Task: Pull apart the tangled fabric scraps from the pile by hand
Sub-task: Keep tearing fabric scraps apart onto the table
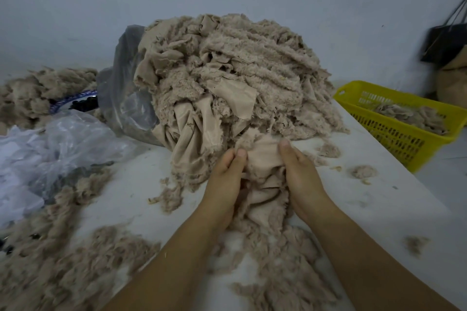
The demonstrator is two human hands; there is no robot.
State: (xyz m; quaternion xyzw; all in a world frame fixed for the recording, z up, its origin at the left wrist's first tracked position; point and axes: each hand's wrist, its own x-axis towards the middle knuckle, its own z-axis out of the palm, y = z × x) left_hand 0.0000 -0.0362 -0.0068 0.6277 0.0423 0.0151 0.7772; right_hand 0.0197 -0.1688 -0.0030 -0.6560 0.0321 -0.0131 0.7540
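A tall pile of beige fabric scraps (235,73), fuzzy on one side and smooth on the other, rises at the middle of the white table (131,184). At its near foot, a bunched beige scrap (262,166) is pinched between both hands. My left hand (225,179) grips its left edge with thumb and fingers closed. My right hand (300,177) holds the right edge, thumb on top. The scrap's far end still runs into the pile; its near end hangs down between my wrists.
Loose beige fluff (63,255) litters the near-left table and lies under my forearms. Crumpled clear plastic bags (58,144) sit at left. A yellow slotted basket (394,131) with some scraps stands at right. A dark bag (444,43) hangs on the wall.
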